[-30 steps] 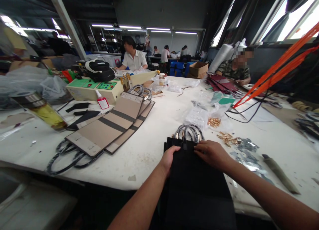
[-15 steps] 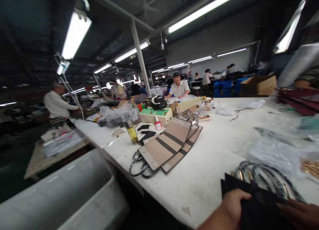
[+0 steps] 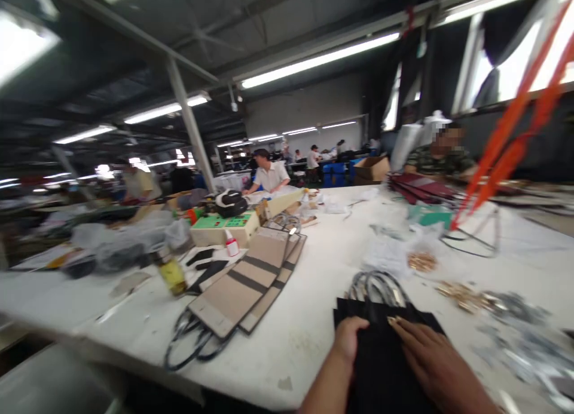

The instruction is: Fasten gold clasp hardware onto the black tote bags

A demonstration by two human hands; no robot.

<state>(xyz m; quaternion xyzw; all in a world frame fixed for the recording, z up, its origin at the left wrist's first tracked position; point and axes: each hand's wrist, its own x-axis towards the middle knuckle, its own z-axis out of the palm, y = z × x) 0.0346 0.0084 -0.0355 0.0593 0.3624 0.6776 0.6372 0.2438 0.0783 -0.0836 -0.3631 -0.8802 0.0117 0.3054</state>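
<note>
A stack of black bags [image 3: 381,366] lies at the near table edge, with looped black cord handles [image 3: 376,288] and metal fittings at its far end. My left hand [image 3: 350,339] grips the bag's near-left side. My right hand [image 3: 433,357] lies across its upper right, fingers together and pressed on the black surface. Loose brass fittings [image 3: 461,297] lie just right of the bag. Most of the bag's lower part is hidden by my hands and the frame edge.
The white worktable [image 3: 287,336] holds tan-and-black bag panels [image 3: 242,282], a green-topped control box [image 3: 224,232], a glue bottle [image 3: 231,244] and plastic bags [image 3: 130,244]. Co-workers [image 3: 269,176] [image 3: 442,154] sit across it. Orange straps [image 3: 506,127] hang at right.
The view swung left and up half a second ago, then came back partly, now tilted. Both my hands stay on the black bag, and nothing on the table visibly moved.
</note>
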